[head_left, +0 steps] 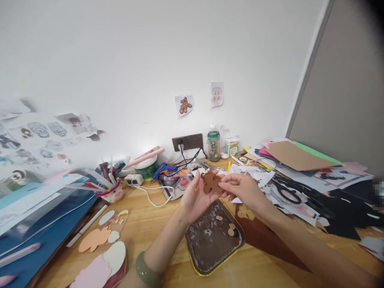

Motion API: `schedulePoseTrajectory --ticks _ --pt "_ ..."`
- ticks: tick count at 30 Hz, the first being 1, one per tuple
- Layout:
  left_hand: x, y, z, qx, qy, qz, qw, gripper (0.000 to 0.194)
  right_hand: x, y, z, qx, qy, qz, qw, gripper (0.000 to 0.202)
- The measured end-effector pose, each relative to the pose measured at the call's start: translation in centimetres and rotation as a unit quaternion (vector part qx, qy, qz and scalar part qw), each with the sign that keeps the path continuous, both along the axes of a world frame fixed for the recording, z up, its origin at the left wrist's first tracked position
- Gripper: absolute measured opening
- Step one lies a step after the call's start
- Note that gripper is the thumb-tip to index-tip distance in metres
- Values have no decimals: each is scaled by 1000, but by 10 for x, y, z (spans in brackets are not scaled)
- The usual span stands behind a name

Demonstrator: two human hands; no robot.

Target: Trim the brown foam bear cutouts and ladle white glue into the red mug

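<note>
A brown bear-shaped cutout point(211, 183) is held up between both hands above the far end of a dark tray. My left hand point(193, 200), palm turned up, supports it from below and grips its left side. With thumb and fingertips, my right hand point(243, 188) pinches its right edge. The dark tray point(207, 256) has a yellow rim, whitish smears and a few small tan discs point(231, 231). Brown sheet material point(264, 240) lies to the tray's right, partly under my right forearm.
Pastel cutouts point(94, 240) lie at the left, near a pen cup point(112, 194). Behind are a blue glue gun point(163, 170), a white cable point(156, 204) and a green bottle point(213, 144). Black-handled scissors point(288, 192) and paper scraps lie right. A bear drawing point(184, 105) hangs on the wall.
</note>
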State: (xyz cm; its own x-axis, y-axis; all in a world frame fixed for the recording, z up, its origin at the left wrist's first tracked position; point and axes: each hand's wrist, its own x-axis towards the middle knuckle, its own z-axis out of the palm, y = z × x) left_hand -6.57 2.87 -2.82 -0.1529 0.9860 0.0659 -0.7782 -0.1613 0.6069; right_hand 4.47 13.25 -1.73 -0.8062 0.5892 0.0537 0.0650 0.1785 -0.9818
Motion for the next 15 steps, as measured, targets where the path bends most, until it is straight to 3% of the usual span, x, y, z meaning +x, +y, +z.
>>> schedulePoseTrajectory --ticks 15 --pt "1 0 1 2 11 -7 1000 42 3 -3 2 49 -8 -35 998 10"
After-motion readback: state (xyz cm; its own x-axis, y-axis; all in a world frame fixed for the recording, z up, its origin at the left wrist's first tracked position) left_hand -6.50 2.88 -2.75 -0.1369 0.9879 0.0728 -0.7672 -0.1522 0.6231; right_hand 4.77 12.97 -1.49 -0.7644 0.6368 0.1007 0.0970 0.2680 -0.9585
